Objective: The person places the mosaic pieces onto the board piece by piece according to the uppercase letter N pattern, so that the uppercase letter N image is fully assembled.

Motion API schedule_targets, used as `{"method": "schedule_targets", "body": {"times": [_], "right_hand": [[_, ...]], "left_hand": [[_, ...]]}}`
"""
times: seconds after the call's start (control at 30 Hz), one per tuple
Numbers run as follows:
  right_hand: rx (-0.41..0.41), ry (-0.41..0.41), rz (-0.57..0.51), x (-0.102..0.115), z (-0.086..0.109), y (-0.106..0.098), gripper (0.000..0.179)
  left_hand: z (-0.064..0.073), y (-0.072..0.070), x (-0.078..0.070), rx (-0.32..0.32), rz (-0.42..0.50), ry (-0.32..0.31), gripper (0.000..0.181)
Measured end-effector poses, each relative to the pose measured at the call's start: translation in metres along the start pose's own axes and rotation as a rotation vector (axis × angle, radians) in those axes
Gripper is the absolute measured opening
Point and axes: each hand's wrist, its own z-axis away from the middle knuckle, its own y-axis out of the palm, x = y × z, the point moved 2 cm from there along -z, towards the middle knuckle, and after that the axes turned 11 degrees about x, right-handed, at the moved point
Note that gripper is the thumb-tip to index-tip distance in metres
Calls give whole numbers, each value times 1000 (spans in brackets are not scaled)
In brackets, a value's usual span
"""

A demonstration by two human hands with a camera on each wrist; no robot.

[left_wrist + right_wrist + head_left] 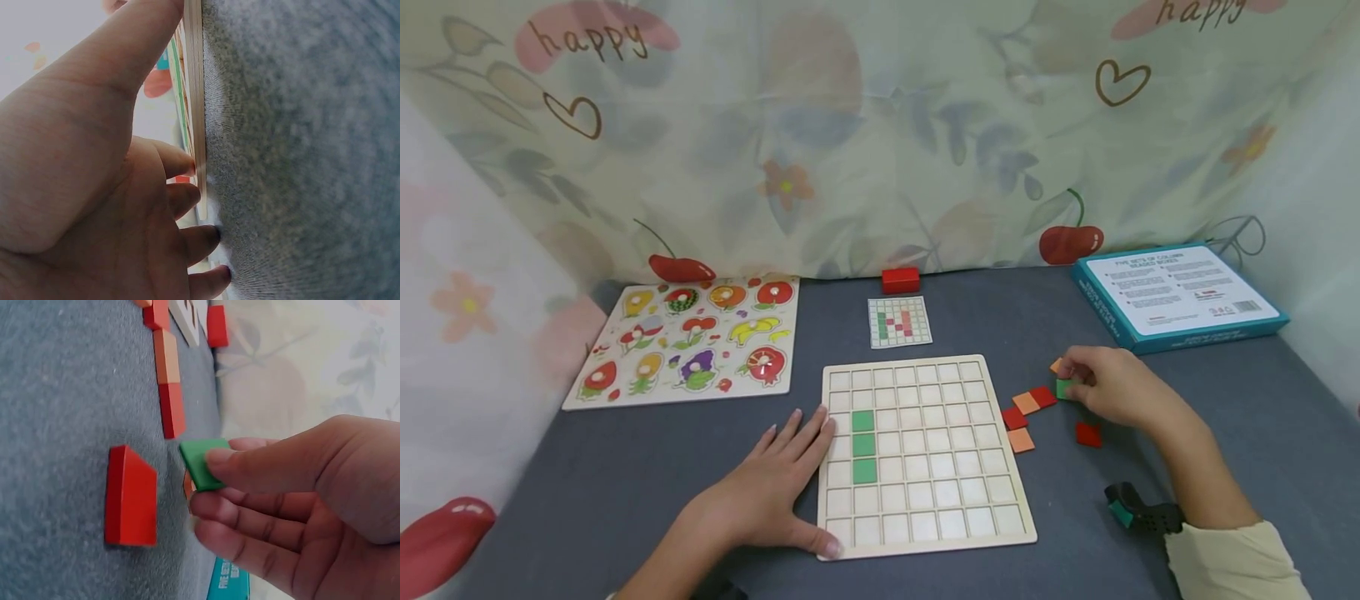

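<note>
A wooden grid board [951, 440] lies on the dark grey cloth. Three green tiles [864, 445] fill a vertical run of cells in its second column. My left hand [760, 496] rests along the board's left edge, fingers spread and thumb at the lower corner; the left wrist view shows the fingertips by the board's side [197, 112]. To the right, my right hand [1112, 390] pinches a green square tile [199, 461] between thumb and fingers. Several red and orange tiles [1026, 403] lie between board and hand. One red tile [1088, 434] lies nearer me.
Behind the board lies a small pattern card [899, 322] with a red block [900, 281] behind it. A fruit puzzle board [681, 343] is at the left. At the back right lies a teal box [1180, 296]. A patterned curtain [880, 142] hangs behind.
</note>
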Motion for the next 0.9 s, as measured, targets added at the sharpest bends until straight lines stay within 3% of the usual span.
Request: {"method": "schedule_targets", "body": {"times": [0.17, 0.27, 0.57, 0.9], "right_hand": [[-45, 2, -40, 11, 0, 0, 9], [-51, -38, -90, 21, -1, 3, 6], [34, -169, -260, 54, -6, 22, 8], [85, -344, -266, 104, -10, 45, 12]], "left_hand": [[0, 0, 0, 1, -5, 4, 134], [0, -1, 0, -1, -8, 4, 134], [1, -1, -2, -3, 10, 3, 133], [1, -1, -2, -5, 0, 6, 134]]}}
